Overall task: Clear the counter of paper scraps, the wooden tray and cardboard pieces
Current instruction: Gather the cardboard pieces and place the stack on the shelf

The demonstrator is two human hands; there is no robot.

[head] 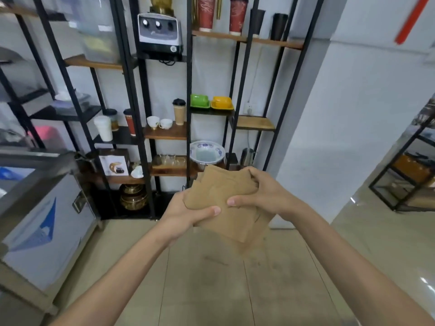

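Note:
A stack of brown cardboard pieces (226,196) is held in front of me, above the floor, at the middle of the head view. My left hand (183,212) grips the stack from its left side, thumb lying across the top sheet. My right hand (263,191) clasps it from the right, fingers curled over the upper edge and thumb pressed on the face. The lower corner of the stack hangs free below both hands. No wooden tray or paper scraps show in this view.
A black metal shelf unit (164,114) with wooden boards stands straight ahead, holding cups, a blender base (160,34), bowls and brass pots. A steel counter cabinet (42,220) is at the left. A white wall (341,114) and another rack (409,170) are at the right. Tiled floor (223,278) lies below.

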